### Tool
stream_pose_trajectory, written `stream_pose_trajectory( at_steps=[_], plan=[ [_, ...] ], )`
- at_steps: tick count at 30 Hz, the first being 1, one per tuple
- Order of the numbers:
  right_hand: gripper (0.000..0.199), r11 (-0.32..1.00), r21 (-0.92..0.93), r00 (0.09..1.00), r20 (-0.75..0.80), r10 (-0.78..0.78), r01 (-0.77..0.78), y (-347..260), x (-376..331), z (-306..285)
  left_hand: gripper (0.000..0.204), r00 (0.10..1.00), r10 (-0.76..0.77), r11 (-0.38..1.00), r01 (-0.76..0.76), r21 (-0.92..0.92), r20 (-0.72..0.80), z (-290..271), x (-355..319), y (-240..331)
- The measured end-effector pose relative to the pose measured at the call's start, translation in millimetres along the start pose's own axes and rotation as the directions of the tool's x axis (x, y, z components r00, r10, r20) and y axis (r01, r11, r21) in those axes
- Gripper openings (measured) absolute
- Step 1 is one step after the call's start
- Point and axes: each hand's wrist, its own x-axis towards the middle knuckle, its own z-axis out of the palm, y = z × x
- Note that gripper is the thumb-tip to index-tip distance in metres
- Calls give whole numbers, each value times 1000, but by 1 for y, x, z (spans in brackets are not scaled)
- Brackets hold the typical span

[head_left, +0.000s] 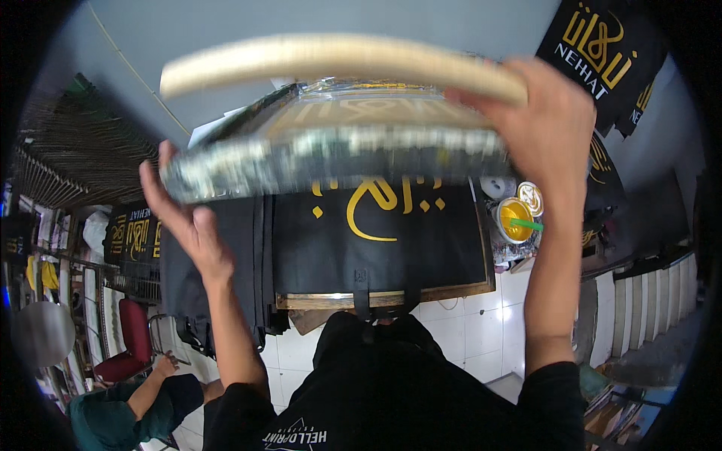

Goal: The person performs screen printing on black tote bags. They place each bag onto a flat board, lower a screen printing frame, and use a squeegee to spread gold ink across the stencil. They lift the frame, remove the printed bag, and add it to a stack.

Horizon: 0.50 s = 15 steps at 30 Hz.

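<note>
Both my hands hold up a wooden-framed printing screen (338, 113), tilted and blurred, above a table. My left hand (184, 218) grips its left edge and my right hand (545, 128) grips the top right of its pale wooden bar. Below the screen lies a black bag (376, 240) with a yellow printed design, flat on a wooden board (451, 292). More black fabric (210, 286) hangs over the table's left side.
A cup of yellow ink with a green stick (516, 219) stands right of the board. Black printed bags (602, 45) hang at the upper right and at the left (135, 233). A seated person (143, 406) and a red chair (128, 338) are at the lower left. Steps (647, 301) rise at right.
</note>
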Motion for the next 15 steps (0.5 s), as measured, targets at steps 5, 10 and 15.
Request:
stream_pose_trajectory(
  at_steps=[5,10,15],
  plan=[
    [43,989,100,983,159,95,-112,4,98,-16,74,692,-713,617,543,570,113,13,-43,-93],
    [51,979,36,973,125,194,-200,23,170,0,41,425,-901,393,706,590,92,-3,-99,-155],
    [53,989,146,999,37,3,-9,54,202,18,10,581,-813,565,775,283,30,-75,-94,-140]
  ],
)
